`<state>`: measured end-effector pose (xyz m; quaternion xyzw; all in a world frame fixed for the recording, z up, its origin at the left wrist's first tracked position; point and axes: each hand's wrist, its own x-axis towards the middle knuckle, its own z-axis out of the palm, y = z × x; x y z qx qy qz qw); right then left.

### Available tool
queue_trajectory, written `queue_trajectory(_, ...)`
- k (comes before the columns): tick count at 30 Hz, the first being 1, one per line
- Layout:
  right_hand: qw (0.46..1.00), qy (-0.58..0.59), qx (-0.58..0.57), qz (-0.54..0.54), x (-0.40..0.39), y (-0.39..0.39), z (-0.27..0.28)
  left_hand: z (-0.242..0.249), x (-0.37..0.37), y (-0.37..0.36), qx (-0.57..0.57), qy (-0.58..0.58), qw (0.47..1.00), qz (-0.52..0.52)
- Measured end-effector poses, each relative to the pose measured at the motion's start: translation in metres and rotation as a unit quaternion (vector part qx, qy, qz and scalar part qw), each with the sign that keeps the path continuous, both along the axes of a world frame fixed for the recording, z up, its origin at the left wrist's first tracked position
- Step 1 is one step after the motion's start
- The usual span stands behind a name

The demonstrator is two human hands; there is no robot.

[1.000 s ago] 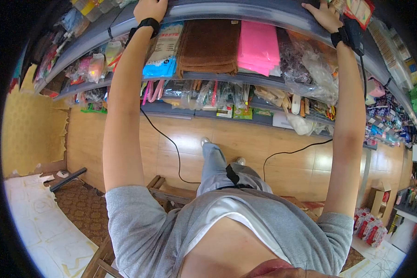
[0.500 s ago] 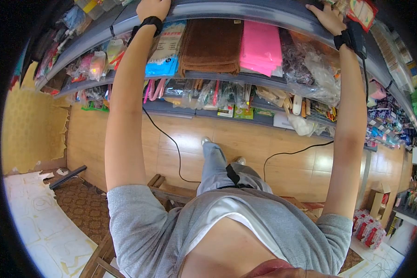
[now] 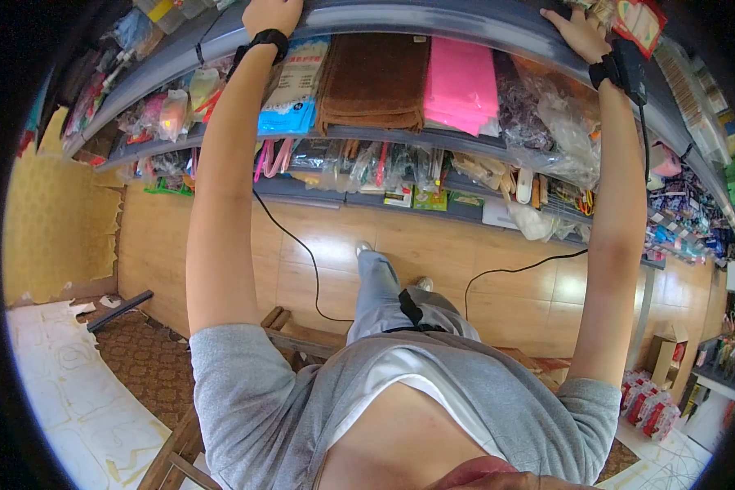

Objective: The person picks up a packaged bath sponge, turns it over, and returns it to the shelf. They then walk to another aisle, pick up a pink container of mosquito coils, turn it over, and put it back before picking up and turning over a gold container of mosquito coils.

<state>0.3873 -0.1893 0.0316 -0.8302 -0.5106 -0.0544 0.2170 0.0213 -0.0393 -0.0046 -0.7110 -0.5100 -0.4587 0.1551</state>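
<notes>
At the top edge of the view, my left hand (image 3: 273, 15) rests at the front of the upper shelf (image 3: 433, 18). Its fingers are mostly cut off by the frame. My right hand (image 3: 581, 34) lies at the right end of the same shelf front, thumb spread away from the partly hidden fingers. A red and white packet (image 3: 639, 24) sits just beside it. Below the shelf front are a brown folded towel (image 3: 373, 82), a pink plastic-wrapped item (image 3: 461, 84) and a blue and white packet (image 3: 290, 98).
Clear plastic bags (image 3: 559, 122) and small packaged goods fill the lower shelves. Black cables (image 3: 312, 257) hang from both wrists across the wooden floor (image 3: 318, 229). A wooden stool (image 3: 302, 339) is close behind my body. At lower right are red and white packs (image 3: 652, 408) and a cardboard box (image 3: 668, 355).
Almost nothing differs. Both hands stay at the shelf front, and the view has shifted only very slightly.
</notes>
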Motion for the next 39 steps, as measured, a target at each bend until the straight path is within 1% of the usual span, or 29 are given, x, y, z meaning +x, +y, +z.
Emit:
queue_trajectory(2,1.0,0.003,0.005,0.009,0.003,0.002,-0.001,0.001,0.0,-0.002,-0.005,-0.005,1.0,-0.027)
queue_trajectory(4,0.999,-0.038,0.011,0.003,0.007,0.008,-0.005,0.001,-0.001,-0.001,-0.002,-0.006,1.0,-0.026)
queue_trajectory(12,1.0,-0.018,-0.013,-0.006,0.006,0.006,-0.002,0.001,0.001,-0.003,0.0,-0.011,1.0,-0.016)
queue_trajectory(17,1.0,-0.023,-0.011,-0.001,0.007,0.006,-0.003,0.001,0.0,-0.002,-0.001,-0.014,0.999,-0.037)
queue_trajectory(21,1.0,-0.018,-0.001,0.009,0.006,0.005,-0.003,0.0,-0.001,0.0,-0.001,-0.009,1.0,-0.029)
queue_trajectory(23,1.0,-0.015,-0.002,0.007,0.007,0.006,-0.003,-0.001,-0.001,0.003,-0.004,0.003,1.0,0.004)
queue_trajectory(25,0.999,-0.034,0.01,0.012,0.008,0.007,-0.005,-0.002,-0.001,0.003,0.002,0.003,1.0,0.001)
queue_trajectory(27,1.0,-0.029,0.003,0.01,0.008,0.007,-0.004,-0.002,-0.002,0.003,0.007,0.002,1.0,-0.001)
queue_trajectory(30,1.0,-0.019,-0.006,0.006,0.006,0.006,-0.003,0.0,-0.002,0.001,-0.015,0.006,1.0,-0.006)
queue_trajectory(39,1.0,-0.021,-0.009,0.009,0.009,0.008,-0.004,-0.001,-0.001,0.002,0.003,-0.003,1.0,-0.012)
